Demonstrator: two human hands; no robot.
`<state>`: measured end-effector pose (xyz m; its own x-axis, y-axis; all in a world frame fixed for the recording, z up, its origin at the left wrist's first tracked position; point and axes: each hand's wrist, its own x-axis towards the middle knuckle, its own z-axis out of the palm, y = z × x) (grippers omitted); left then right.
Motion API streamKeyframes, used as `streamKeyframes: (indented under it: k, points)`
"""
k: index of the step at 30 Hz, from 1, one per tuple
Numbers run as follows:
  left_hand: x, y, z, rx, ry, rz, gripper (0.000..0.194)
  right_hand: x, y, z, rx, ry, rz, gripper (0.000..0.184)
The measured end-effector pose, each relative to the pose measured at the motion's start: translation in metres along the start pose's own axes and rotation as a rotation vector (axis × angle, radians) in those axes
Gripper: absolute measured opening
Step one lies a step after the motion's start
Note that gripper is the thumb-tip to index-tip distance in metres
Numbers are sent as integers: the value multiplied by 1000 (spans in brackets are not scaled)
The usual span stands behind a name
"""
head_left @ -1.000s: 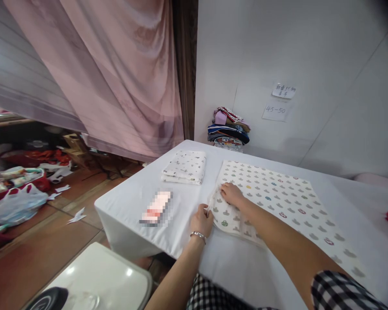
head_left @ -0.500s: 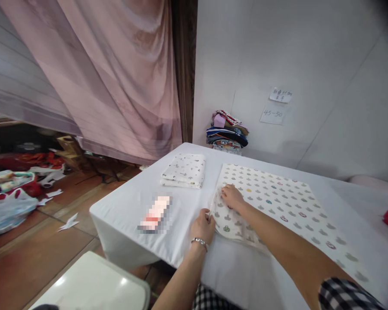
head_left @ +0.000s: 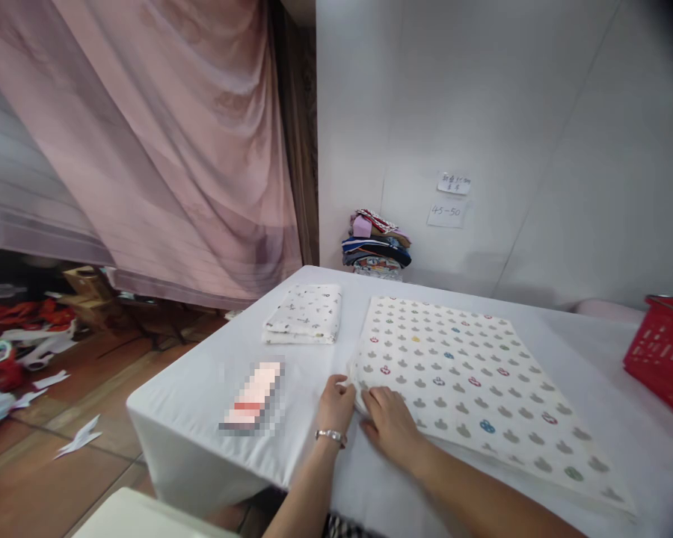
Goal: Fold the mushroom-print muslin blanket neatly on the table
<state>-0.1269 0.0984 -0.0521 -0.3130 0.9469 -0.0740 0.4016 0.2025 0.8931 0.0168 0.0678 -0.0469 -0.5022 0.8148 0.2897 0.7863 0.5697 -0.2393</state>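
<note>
A white cloth (head_left: 454, 373) printed with grey bunny-like shapes and a few coloured ones lies spread over the white-covered table (head_left: 196, 388). At its near left corner, my left hand (head_left: 335, 405), with a bracelet at the wrist, pinches the edge between thumb and fingers. My right hand (head_left: 391, 424) rests just beside it on the same corner, palm down with fingers stretched out. Farther left on the table is a folded white cloth (head_left: 303, 312) with small dark prints. A blurred-out flat object (head_left: 252, 396) lies in front of that folded cloth.
Behind the table's far edge rises a stack of folded fabrics (head_left: 375, 243). A red plastic basket (head_left: 665, 355) stands at the right. Pink curtain (head_left: 202, 149) hangs at left, and a white stool (head_left: 146, 515) is near the table's front. Paper scraps (head_left: 78, 437) litter the tiled floor.
My right hand has come back toward me, down to the near corner beside my left hand. The cloth's left edge looks flatter. The view has turned right, showing more of the red basket.
</note>
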Motion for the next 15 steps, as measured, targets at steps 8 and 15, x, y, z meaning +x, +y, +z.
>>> streamKeyframes:
  k: [8, 15]
  points:
    - [1, 21, -4, -129, -43, -77, 15, 32, -5, 8, -63, -33, 150, 17]
    - [8, 25, -24, -122, -190, 5, 31, 2, -4, -47, 315, -23, 109, 12]
